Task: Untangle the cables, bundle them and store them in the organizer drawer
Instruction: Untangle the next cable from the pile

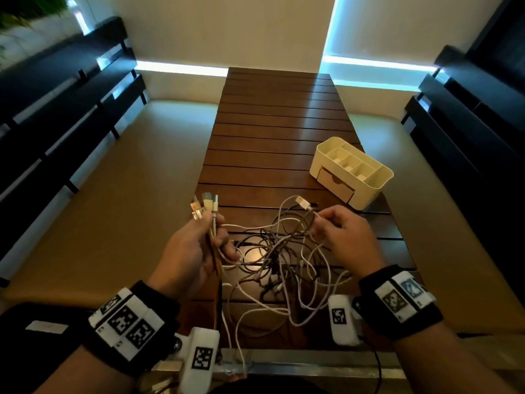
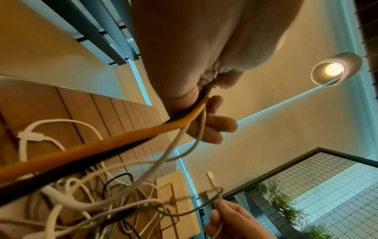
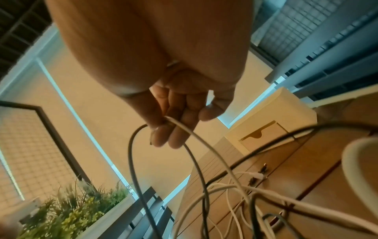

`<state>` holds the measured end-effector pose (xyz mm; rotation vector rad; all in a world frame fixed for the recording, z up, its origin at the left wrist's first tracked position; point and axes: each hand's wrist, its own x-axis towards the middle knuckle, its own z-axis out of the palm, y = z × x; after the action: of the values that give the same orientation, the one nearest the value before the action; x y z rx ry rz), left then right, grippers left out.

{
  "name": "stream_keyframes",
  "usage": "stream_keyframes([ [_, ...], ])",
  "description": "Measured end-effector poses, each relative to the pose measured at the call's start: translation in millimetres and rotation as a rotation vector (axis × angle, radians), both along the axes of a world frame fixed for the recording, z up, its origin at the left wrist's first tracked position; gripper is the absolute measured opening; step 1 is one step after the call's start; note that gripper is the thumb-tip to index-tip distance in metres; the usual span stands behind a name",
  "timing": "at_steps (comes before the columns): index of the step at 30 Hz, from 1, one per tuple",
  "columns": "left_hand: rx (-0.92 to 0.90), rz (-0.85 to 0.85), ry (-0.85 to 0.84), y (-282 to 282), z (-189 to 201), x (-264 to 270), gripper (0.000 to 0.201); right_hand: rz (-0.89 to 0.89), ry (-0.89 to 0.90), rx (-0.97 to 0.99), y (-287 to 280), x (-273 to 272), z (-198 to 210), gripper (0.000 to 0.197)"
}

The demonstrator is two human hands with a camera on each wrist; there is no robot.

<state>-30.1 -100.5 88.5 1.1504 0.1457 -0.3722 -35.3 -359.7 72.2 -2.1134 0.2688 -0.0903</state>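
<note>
While the left hand (image 1: 196,248) keeps its fingers curled round a bunch of plug ends (image 1: 205,207), holding them upright above the near-left part of the surface (image 1: 272,115), the right hand (image 1: 341,231) pinches a single white cable (image 1: 305,207) between thumb and fingertips, just behind its connector. Between the two hands hangs and sprawls the tangle of cables (image 1: 278,260), white and dark strands crossing one another, with loops trailing toward the near edge of the surface and one or two strands dropping over it.

From where I stand, the untangling looks only begun. The risk, as I judge it, sits in that right-hand pinch: if the white cable is drawn away while it is threaded through a dark loop, the knot in the middle could cinch tighter instead of opening. A hard tug might also drag the whole heap toward the near edge, and the overhanging strands could pull more of it down. The left hand's bunch holds several plugs at once, so one could slip out and fall back into the tangle.

Farther out, to the right, the organizer (image 1: 352,172) stands apart from the cables, its drawer (image 1: 336,184) closed, so nothing is stored yet.
</note>
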Motion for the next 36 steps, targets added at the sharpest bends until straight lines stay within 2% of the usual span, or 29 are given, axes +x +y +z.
stream_keyframes([
  [3,0.074,-0.033,-0.104,-8,7,1,0.034,-0.023,-0.03,0.084,8,-5,2,0.01],
  [6,0.185,-0.067,-0.194,-12,11,4,0.038,-0.082,-0.176,0.167,13,-10,7,0.009],
  [7,0.222,-0.069,-0.215,-13,12,4,0.039,-0.083,-0.156,0.171,13,-9,8,0.009],
  [8,0.244,-0.071,-0.23,-14,11,4,0.041,-0.049,-0.061,0.105,12,-5,7,0.009],
  [11,0.249,-0.074,-0.249,-16,10,3,0.04,0.203,0.439,-0.477,8,5,-2,0.012],
  [12,0.252,-0.079,-0.252,-17,10,3,0.04,0.244,0.502,-0.58,8,6,-5,0.014],
  [13,0.255,-0.084,-0.256,-17,11,2,0.039,0.252,0.519,-0.6,8,7,-4,0.014],
  [16,0.251,-0.088,-0.249,-15,11,2,0.038,0.272,0.411,-0.429,4,6,1,0.013],
  [18,0.242,-0.086,-0.231,-14,10,4,0.039,0.28,0.299,-0.177,2,4,3,0.015],
  [20,0.241,-0.088,-0.217,-14,10,4,0.04,0.169,0.138,0.134,4,0,11,0.015],
  [22,0.244,-0.086,-0.221,-16,11,4,0.039,0.02,-0.046,0.33,6,0,21,0.014],
  [25,0.252,-0.089,-0.254,-24,11,3,0.035,-0.024,-0.191,0.433,16,0,35,0.012],
  [30,0.281,-0.064,-0.28,-43,13,0,0.036,0.137,-0.217,0.494,46,-11,35,0.008],
  [36,0.289,-0.04,-0.27,-45,14,-1,0.048,0.212,-0.223,0.478,64,-15,28,0.006],
])
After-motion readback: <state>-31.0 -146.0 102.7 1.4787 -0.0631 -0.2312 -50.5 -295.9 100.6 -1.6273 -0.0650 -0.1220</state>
